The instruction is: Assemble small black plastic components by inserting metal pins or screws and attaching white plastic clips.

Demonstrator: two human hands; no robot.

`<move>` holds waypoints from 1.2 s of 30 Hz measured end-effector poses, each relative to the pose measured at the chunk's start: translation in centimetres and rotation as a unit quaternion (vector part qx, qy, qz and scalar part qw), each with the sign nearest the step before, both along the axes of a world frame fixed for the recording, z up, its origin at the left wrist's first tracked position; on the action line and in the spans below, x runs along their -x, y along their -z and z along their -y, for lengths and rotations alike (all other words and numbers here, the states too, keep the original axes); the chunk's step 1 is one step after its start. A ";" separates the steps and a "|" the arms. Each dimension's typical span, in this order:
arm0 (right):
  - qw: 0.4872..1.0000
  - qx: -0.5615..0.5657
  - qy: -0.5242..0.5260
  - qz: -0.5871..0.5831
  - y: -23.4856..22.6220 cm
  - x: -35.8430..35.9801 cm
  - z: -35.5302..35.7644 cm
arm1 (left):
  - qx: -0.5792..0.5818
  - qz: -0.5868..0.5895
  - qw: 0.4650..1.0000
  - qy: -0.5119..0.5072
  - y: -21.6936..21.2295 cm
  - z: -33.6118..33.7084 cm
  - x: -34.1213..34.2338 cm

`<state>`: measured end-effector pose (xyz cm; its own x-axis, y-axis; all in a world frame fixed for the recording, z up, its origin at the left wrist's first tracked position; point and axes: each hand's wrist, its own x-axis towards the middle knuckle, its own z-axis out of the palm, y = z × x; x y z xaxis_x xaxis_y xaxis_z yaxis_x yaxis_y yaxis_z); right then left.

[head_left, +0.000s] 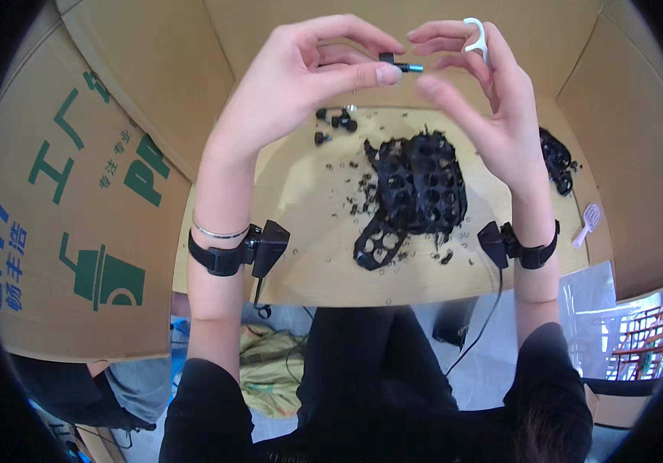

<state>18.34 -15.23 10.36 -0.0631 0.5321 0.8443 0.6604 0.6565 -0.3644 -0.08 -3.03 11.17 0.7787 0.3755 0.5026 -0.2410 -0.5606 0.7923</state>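
Raised close to the camera, the left hand (pixel 289 81) is at twelve o'clock, its fingers (pixel 339 29) and thumb pinching a small part (pixel 413 68), black with a teal tip. That part is near one o'clock, held above the desk (pixel 300 239); the thumb hides its back end. Between one and two, the right hand (pixel 501 116) stands open and half curled just beside the tip, a white clip (pixel 476 42) around one finger; whether it touches cannot be told.

At nine o'clock, cardboard (pixel 46 231) carries large green characters, a smaller green line, blue lettering and a green cup outline with a straw. Its first blue letter runs into the dark rim, and green lettering breaks off at the fold. Faint print on the shirt (pixel 293 444), at six, is too small to read and cut by the lower edge.

At two o'clock lies a heap of black perforated pieces (pixel 424 185), ragged, overlapping and ringed by crumbs. Black knobs (pixel 335 122) sit at twelve. Toward three, the right forearm partly hides another black piece (pixel 556 154); beyond it is a lilac brush-like thing (pixel 590 220), its kind unclear.
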 end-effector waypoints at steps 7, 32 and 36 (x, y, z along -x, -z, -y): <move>0.987 -0.076 0.098 0.105 -1.9 0.5 2.5 | -0.020 0.065 0.991 -0.113 -3.5 5.0 1.1; 0.980 -0.121 0.145 -0.056 -2.2 -1.7 3.7 | -0.175 0.242 0.952 -0.070 -0.9 4.7 -1.9; 0.960 -0.183 0.187 -0.096 -2.3 -2.6 4.0 | -0.141 0.191 0.967 -0.097 -2.3 5.1 -0.9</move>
